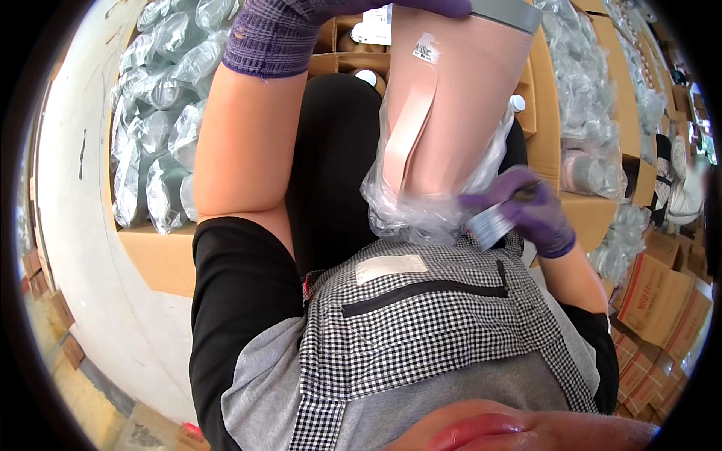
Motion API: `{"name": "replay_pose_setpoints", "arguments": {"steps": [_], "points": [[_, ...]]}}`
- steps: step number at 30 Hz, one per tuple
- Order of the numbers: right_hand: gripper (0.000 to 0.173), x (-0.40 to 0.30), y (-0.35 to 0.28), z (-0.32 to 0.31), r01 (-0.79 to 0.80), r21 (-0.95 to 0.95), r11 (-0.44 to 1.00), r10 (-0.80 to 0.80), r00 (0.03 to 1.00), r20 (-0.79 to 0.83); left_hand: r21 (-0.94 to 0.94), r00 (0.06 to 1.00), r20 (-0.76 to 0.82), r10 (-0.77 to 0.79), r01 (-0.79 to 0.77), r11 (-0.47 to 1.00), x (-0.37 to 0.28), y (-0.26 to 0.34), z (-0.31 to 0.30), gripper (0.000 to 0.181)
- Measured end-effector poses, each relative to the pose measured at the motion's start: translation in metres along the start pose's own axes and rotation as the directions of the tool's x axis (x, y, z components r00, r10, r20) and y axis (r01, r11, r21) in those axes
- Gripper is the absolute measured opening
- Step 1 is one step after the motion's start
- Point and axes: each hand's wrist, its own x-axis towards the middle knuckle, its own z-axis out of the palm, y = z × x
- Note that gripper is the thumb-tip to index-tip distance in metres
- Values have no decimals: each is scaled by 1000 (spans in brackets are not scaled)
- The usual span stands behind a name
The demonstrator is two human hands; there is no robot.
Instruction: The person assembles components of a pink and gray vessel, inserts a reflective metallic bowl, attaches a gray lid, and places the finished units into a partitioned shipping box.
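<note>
A pink jug-like container (462,96) with a flat strap handle (412,124) and a grey end band (507,14) stands tilted over my lap. A barcode sticker (426,49) with a torn pale patch is on its side. Clear plastic wrap (406,217) is bunched around its lower end. My left hand (316,11), in a purple knit glove, grips the container's grey end; the top edge of the view cuts it off. Beside the wrap, my gloved right hand (533,211) is motion-blurred. It holds a small flat pale item (491,226), too blurred to identify, with something dark at its fingers.
An open carton (158,259) of plastic-wrapped items (163,113) stands at left. Ahead, a divided carton (333,59) holds bottles with white caps (366,76). More wrapped goods (586,101) are at right, with stacked printed cartons (654,299) behind.
</note>
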Motion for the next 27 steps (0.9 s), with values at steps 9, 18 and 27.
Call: {"name": "replay_pose_setpoints", "arguments": {"steps": [9,18,27], "points": [[36,38,-131,69,377,-770,515,-662,746,-78,220,976,-214,45,4,975,11,-23,14,50],[40,122,-117,122,193,-859,474,-636,750,-182,823,898,-8,441,-244,513,27,-45,-4,30],[45,134,-103,124,70,-997,34,-769,638,19,711,939,-119,324,-147,687,26,-45,-10,32]]}}
